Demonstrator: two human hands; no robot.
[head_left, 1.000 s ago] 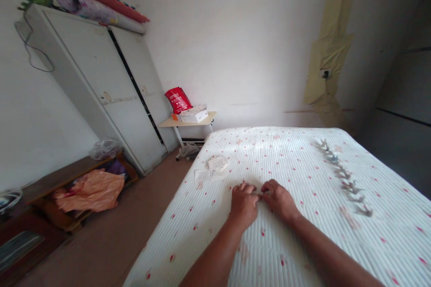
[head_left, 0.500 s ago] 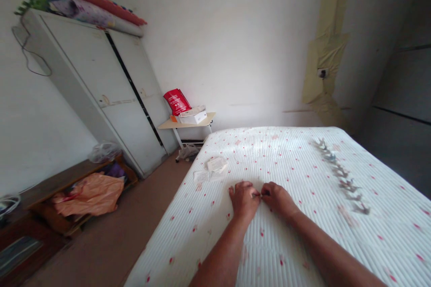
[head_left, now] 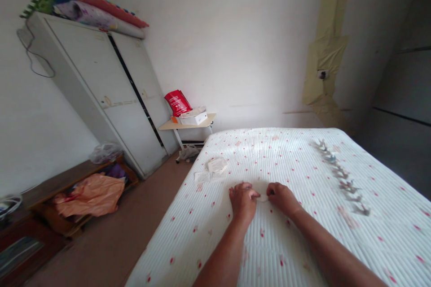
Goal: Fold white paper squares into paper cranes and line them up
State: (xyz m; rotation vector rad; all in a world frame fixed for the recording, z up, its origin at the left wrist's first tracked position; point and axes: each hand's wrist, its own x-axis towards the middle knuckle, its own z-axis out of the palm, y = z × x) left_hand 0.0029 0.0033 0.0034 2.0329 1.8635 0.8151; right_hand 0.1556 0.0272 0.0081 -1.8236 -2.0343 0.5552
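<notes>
Since earlier, our right hand has shifted away from our left hand; between them, over the bed, both pinch 1 pale paper piece. We judge the folded figures finished, this piece and the loose sheets left; the red bag's contents are hidden.

The small sheet looked like matt paper, the bedspread ribbed cloth, the red bag glossy plastic, the cabinet smooth metal.

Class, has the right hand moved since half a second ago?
Yes: judged against the bed, the right hand has shifted slightly rightward.
</notes>
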